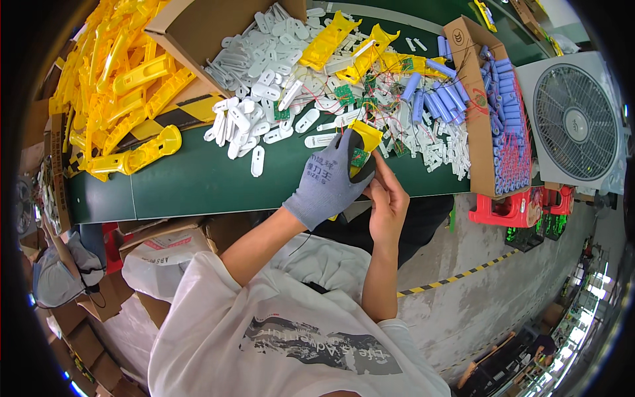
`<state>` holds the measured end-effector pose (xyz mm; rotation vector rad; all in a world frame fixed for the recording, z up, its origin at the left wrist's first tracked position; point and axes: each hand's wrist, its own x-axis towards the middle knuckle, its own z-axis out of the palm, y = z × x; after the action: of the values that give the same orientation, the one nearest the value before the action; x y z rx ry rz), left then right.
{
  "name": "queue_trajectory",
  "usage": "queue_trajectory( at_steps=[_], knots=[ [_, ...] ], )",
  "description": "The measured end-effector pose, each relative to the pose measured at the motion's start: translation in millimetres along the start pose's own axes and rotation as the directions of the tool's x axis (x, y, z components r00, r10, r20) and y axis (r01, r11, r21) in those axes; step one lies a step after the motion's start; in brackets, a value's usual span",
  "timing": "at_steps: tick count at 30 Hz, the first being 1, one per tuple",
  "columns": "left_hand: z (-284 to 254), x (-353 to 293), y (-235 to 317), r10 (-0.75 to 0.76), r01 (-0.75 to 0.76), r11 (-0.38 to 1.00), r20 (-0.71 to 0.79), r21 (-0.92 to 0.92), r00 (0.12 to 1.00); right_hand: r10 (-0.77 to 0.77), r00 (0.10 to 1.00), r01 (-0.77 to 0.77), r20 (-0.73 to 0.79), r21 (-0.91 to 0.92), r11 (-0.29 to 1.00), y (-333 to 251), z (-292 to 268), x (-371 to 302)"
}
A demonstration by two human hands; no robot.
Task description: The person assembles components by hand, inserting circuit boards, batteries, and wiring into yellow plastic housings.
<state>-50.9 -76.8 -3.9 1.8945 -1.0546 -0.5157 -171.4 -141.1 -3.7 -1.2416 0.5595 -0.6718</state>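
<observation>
My left hand (325,177), in a grey work glove, is closed around a yellow plastic housing (366,134) near the table's front edge. A small green circuit board (359,157) shows in the housing, partly covered by the glove. My bare right hand (389,198) is at the housing's right side, thumb and forefinger pinched together close to the board. Whatever lies between those fingertips is too small to make out. Just beyond my hands lie white plastic pieces (307,121), thin red wires and more circuit boards (344,94).
Yellow housings (144,74) heap up at the left beside a tilted cardboard box (192,40). Loose purple battery cells (444,99) lie right of centre, beside a cardboard box (477,126) full of them. A fan (577,122) stands far right, near a red stool (508,210).
</observation>
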Motion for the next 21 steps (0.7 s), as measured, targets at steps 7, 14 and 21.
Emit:
queue_trajectory(
  at_steps=[7, 14, 21],
  knots=[
    [-6, 1, 6, 0.013, -0.017, 0.993, -0.038, -0.116, 0.999, -0.013, 0.996, 0.019, -0.09, 0.066, 0.998, 7, 4, -6],
    [-2, 3, 7, 0.06, -0.12, 0.951, -0.21, -0.285, 0.976, -0.021, 0.995, 0.019, -0.097, -0.029, 0.999, 5, 11, -2],
    [-1, -1, 5, -0.049, 0.003, 0.938, -0.124, -0.348, 0.991, -0.062, 0.976, -0.006, -0.209, -0.313, 0.95, -3, 30, 1]
  ],
)
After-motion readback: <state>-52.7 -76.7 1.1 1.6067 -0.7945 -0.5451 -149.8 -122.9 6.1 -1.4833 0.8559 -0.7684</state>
